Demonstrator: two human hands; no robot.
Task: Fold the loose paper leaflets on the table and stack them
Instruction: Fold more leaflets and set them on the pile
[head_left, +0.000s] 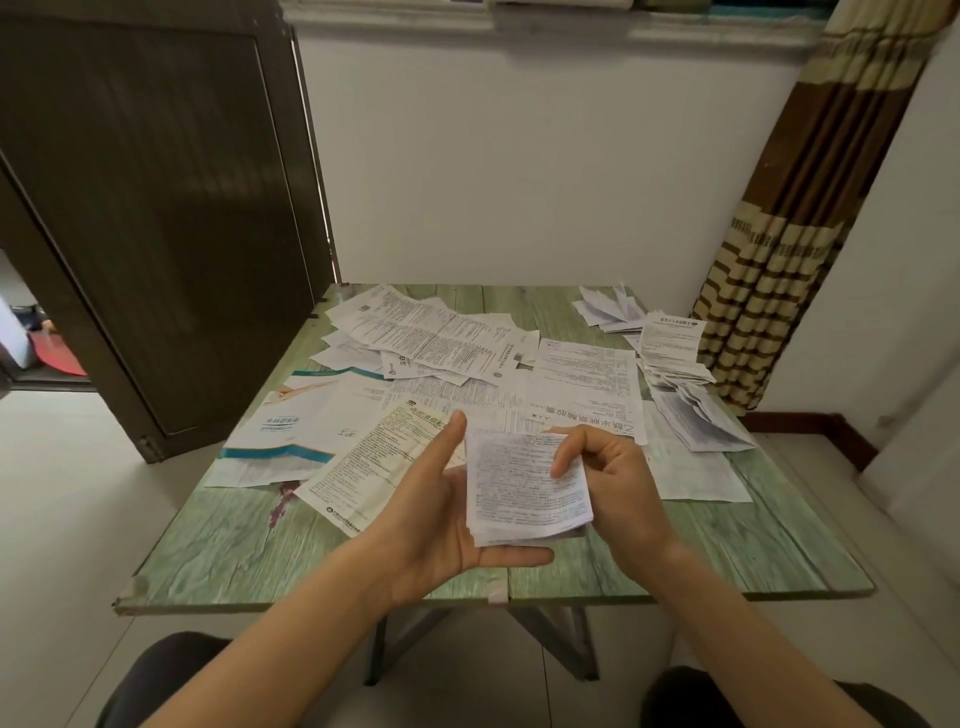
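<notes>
A folded white leaflet with small print is held above the green table's near edge. My left hand lies under it, palm up, fingers straight beneath the paper and thumb raised beside its left edge. My right hand pinches the leaflet's upper right edge between thumb and forefinger. Several unfolded leaflets cover the table's middle and far left. A pile of folded leaflets sits along the right side.
A large blue-and-white sheet lies at the left. More folded papers rest at the far right corner. A dark door stands to the left, a striped curtain to the right. My knees show below the table.
</notes>
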